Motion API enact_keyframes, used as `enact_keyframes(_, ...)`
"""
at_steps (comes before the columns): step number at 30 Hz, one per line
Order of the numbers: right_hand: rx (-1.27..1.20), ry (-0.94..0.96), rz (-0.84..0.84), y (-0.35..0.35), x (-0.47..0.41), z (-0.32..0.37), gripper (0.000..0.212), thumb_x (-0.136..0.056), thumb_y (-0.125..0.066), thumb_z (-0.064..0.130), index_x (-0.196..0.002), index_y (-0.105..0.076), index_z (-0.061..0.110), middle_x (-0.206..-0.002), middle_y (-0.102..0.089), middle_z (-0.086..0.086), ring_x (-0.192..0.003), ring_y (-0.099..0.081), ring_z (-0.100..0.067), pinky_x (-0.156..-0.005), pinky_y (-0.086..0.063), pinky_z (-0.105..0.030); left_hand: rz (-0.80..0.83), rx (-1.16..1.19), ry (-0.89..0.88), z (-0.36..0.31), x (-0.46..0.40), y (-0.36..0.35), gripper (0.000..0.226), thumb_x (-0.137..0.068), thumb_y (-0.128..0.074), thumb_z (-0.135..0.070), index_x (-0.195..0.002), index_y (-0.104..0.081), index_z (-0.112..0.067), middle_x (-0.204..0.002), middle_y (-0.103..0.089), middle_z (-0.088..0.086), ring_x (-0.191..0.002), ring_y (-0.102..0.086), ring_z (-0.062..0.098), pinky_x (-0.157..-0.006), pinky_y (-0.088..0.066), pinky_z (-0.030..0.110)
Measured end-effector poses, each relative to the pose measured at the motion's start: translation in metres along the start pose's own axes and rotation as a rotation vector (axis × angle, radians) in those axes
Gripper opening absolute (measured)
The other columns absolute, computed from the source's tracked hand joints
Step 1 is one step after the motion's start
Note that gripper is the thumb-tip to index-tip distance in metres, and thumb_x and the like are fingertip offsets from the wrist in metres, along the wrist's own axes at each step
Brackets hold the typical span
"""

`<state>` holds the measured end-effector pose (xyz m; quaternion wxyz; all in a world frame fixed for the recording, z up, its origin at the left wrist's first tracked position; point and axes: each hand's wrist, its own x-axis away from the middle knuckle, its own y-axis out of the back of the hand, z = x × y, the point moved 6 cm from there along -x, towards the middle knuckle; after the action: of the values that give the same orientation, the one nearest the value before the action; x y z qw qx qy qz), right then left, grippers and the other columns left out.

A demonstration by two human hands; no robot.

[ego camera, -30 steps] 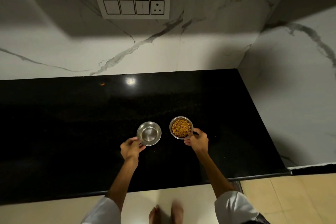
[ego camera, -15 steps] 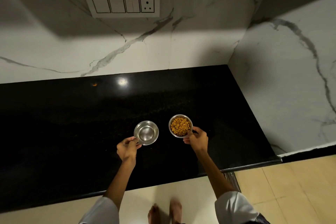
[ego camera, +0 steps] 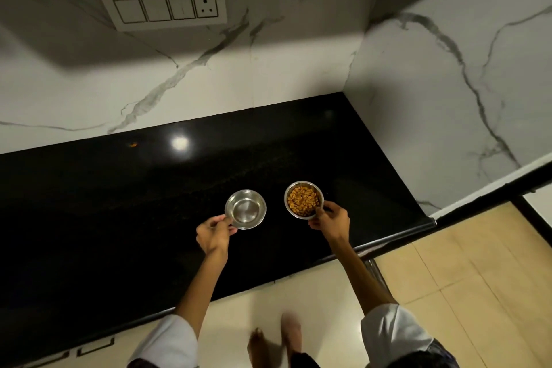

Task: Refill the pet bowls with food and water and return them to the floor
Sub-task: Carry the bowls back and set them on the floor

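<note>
Black counter (ego camera: pixel 119 203) spans the frame below a marble wall with a switch plate (ego camera: pixel 164 7). Left hand (ego camera: pixel 212 233) pinches the rim of the steel bowl (ego camera: pixel 245 208), possibly holding clear water. Right hand (ego camera: pixel 330 219) grips the kibble bowl (ego camera: pixel 303 199). Both bowls sit over the counter; contact unclear.

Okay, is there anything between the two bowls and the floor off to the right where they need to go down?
Nothing visible. The left hand grips the steel bowl, the right hand the kibble bowl, both over the black counter. The tiled floor beyond its edge looks bare.
</note>
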<state>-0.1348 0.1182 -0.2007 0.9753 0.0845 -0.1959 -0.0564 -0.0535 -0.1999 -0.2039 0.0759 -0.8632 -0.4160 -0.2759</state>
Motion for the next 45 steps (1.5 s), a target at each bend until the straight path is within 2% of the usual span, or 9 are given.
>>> enact_keyframes(6,-0.045,-0.011,-0.054,0.035,0.022,-0.009,0.017,-0.103,-0.063,0.011,-0.118,-0.069,0.009,-0.096,-0.079,-0.011,-0.082,-0.079,-0.027,-0.075,-0.066,-0.042,0.094,-0.043,-0.007,0.002,0.017,-0.021,0.011,-0.085,-0.074,0.002,-0.093,-0.072,-0.006,-0.076,-0.073,0.01,-0.057,-0.069,0.016,-0.057,-0.058,0.024)
enact_keyframes(12,-0.059,-0.042,-0.181,0.077,0.044,-0.024,0.017,-0.105,-0.059,0.01,-0.118,-0.069,0.006,-0.088,-0.078,-0.015,-0.072,-0.076,-0.027,-0.063,-0.064,-0.033,0.188,-0.094,-0.024,0.009,0.045,-0.049,0.013,-0.084,-0.075,0.003,-0.094,-0.073,-0.005,-0.073,-0.073,0.012,-0.059,-0.068,0.02,-0.062,-0.057,0.029)
enact_keyframes(20,-0.149,-0.101,-0.346,0.151,0.077,-0.062,0.011,-0.1,-0.066,0.009,-0.107,-0.069,0.002,-0.079,-0.074,-0.023,-0.062,-0.07,-0.03,-0.055,-0.058,-0.037,0.348,-0.164,-0.062,0.022,0.101,-0.1,0.012,-0.086,-0.074,0.003,-0.094,-0.072,-0.006,-0.078,-0.074,0.016,-0.06,-0.068,0.019,-0.06,-0.059,0.026)
enact_keyframes(23,-0.135,-0.1,-0.416,0.179,0.091,-0.072,0.008,-0.1,-0.066,0.012,-0.102,-0.073,0.008,-0.077,-0.078,-0.015,-0.067,-0.075,-0.03,-0.061,-0.064,-0.043,0.398,-0.193,-0.089,0.028,0.126,-0.122,0.012,-0.086,-0.073,0.002,-0.094,-0.071,-0.007,-0.076,-0.073,0.016,-0.059,-0.067,0.019,-0.058,-0.059,0.024)
enact_keyframes(27,-0.074,-0.113,-0.489,0.22,0.108,-0.08,0.008,-0.099,-0.068,0.011,-0.105,-0.073,0.009,-0.075,-0.077,-0.013,-0.055,-0.071,-0.012,-0.049,-0.053,-0.022,0.441,-0.227,-0.113,0.042,0.155,-0.148,0.011,-0.087,-0.073,0.001,-0.095,-0.071,-0.006,-0.076,-0.073,0.016,-0.061,-0.067,0.021,-0.067,-0.06,0.031)
enact_keyframes(29,-0.057,-0.125,-0.505,0.236,0.113,-0.086,0.01,-0.1,-0.066,0.01,-0.107,-0.072,0.011,-0.077,-0.076,-0.014,-0.054,-0.069,-0.011,-0.048,-0.052,-0.021,0.448,-0.247,-0.128,0.05,0.168,-0.157,0.011,-0.086,-0.073,0.001,-0.095,-0.071,-0.005,-0.075,-0.073,0.016,-0.061,-0.068,0.023,-0.066,-0.061,0.032)
enact_keyframes(34,-0.043,-0.137,-0.541,0.301,0.125,-0.115,0.014,-0.097,-0.069,0.015,-0.108,-0.074,0.022,-0.087,-0.079,-0.013,-0.074,-0.075,-0.028,-0.072,-0.065,-0.05,0.497,-0.305,-0.161,0.085,0.218,-0.192,0.009,-0.084,-0.073,0.003,-0.093,-0.072,-0.002,-0.073,-0.072,0.02,-0.056,-0.067,0.023,-0.065,-0.062,0.033)
enact_keyframes(41,-0.12,-0.17,-0.604,0.376,0.144,-0.145,0.021,-0.1,-0.064,0.011,-0.12,-0.07,0.013,-0.078,-0.078,-0.014,-0.065,-0.076,-0.027,-0.07,-0.066,-0.051,0.556,-0.363,-0.135,0.136,0.279,-0.239,0.012,-0.083,-0.075,0.002,-0.093,-0.071,-0.003,-0.064,-0.071,0.013,-0.049,-0.065,0.017,-0.06,-0.06,0.029)
enact_keyframes(45,-0.151,-0.205,-0.666,0.414,0.154,-0.167,0.028,-0.1,-0.062,0.013,-0.127,-0.067,0.008,-0.07,-0.077,-0.011,-0.063,-0.075,-0.028,-0.071,-0.065,-0.056,0.604,-0.397,-0.115,0.163,0.311,-0.267,0.014,-0.083,-0.074,0.003,-0.095,-0.07,-0.002,-0.065,-0.07,0.015,-0.046,-0.063,0.015,-0.067,-0.06,0.034)
